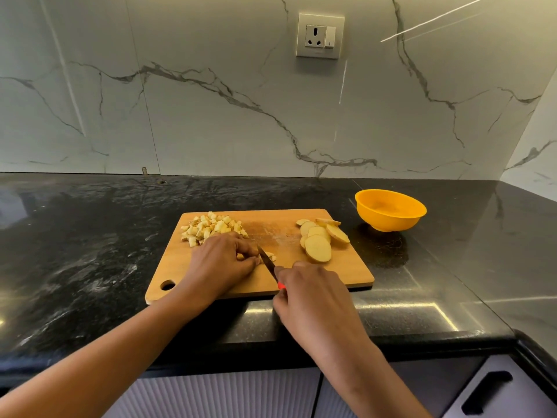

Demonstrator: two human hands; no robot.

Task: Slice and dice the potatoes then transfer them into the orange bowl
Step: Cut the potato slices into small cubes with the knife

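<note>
Ok, head cam, only view. L hand [221, 260] sits mid-board, fingers curled down, pinching a small potato piece [271, 256] just right of its fingertips. R hand [310, 294] at the board's near edge grips the knife [267, 261] by its red handle. The dark blade angles up-left, touching that piece, right beside L fingers. Diced potato pile [211, 228] lies at the board's far-left corner, just behind L hand: pale cubes w/ bits of tan skin, too many to count. Potato slices [319, 247] fanned at far right, oval, overlapping, approx 7. Cutting board [346, 274]: 1, wood, rectangular, rounded corners, hang hole near-left. Orange bowl [390, 217]: 1, smooth, round, on the countertop [90, 236] past the board's far-right corner, well apart from both hands. Countertop glossy black stone; marble-look wall [211, 116] w/ 1 socket [320, 36].
</note>
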